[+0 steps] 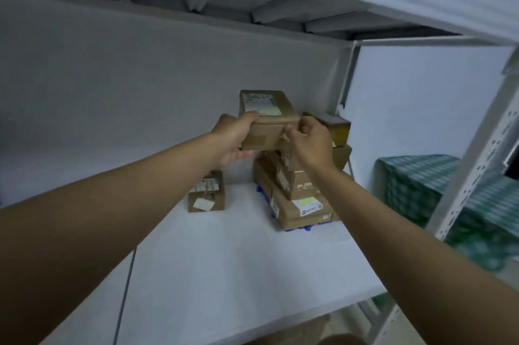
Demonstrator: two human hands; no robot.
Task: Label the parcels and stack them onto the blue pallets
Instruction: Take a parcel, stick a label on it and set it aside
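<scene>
Parcel (268, 123), a brown carton with a printed label on its top face, is held up over the stack at the far right of the white shelf (224, 274). The left hand (234, 138) grips its left end, thumb on top near the label and fingers curled beneath, carrying the weight. The right hand (307, 141) has its fingers curled at the carton's right front edge, seemingly pinching a tape or label end; what exactly it pinches is unclear. Held level this way, the carton looks ready to be lowered squarely. Below it, stacked parcels (295, 193) rest on a blue pallet (306, 228), only edges of which show. A small lone carton (206, 194) stands just left. Further back, a dark-topped box (334, 127) crowns the stack.
</scene>
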